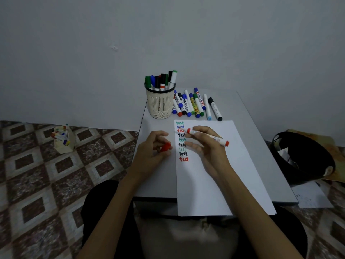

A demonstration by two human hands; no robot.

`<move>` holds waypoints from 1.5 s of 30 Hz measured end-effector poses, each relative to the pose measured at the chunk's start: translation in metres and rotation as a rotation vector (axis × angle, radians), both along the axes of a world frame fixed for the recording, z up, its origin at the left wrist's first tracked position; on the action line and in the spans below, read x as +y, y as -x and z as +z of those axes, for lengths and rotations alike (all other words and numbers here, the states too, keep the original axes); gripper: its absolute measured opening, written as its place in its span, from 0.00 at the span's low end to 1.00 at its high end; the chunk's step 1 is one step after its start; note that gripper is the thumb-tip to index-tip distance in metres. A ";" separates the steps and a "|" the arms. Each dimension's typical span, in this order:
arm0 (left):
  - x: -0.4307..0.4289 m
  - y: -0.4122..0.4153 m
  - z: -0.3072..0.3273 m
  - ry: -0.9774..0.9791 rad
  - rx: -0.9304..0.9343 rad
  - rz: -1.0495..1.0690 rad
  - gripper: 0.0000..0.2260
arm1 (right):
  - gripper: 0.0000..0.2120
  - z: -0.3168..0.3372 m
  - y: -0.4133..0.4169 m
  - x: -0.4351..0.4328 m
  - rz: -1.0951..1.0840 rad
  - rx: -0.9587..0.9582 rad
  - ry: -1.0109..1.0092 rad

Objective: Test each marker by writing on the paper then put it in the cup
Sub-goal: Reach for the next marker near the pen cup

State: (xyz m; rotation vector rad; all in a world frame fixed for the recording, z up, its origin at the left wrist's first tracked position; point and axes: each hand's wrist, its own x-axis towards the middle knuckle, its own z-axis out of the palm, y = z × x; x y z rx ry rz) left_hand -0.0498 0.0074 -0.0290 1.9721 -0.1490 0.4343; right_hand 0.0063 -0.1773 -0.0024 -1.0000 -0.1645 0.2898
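Note:
My right hand [207, 148] holds an uncapped red marker [209, 137] above the white paper [220, 176], its tip pointing left over the written column of "test" words [182, 141]. To the left of the paper, my left hand [152, 148] grips the marker's red cap [165, 147]. A cream mesh cup [160, 104] stands at the table's far left with several markers upright in it. Beside the cup, a row of several loose markers [196, 105] lies on the table.
The small grey table [261, 139] stands against a plain wall. On the patterned floor to the left sits a small box of markers [62, 139]. A black bin [302, 157] lies to the right, with paper sheets [309, 195] near it.

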 end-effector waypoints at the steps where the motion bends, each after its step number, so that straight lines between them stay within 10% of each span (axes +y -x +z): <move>1: 0.001 0.001 0.000 0.012 0.002 0.016 0.19 | 0.05 0.000 0.001 0.000 0.027 0.000 -0.032; 18: 0.005 0.006 0.005 0.118 -0.063 -0.031 0.10 | 0.06 -0.001 0.007 0.007 -0.012 -0.090 0.266; 30: 0.009 0.007 0.002 0.032 -0.204 0.042 0.09 | 0.04 0.008 0.026 0.022 0.044 0.019 0.129; 37: 0.009 0.003 0.003 0.163 -0.205 0.041 0.07 | 0.28 0.047 -0.007 -0.015 0.556 -0.046 0.351; 45: 0.008 -0.001 0.002 0.101 -0.252 0.039 0.07 | 0.06 0.056 -0.026 0.032 0.628 -0.638 1.163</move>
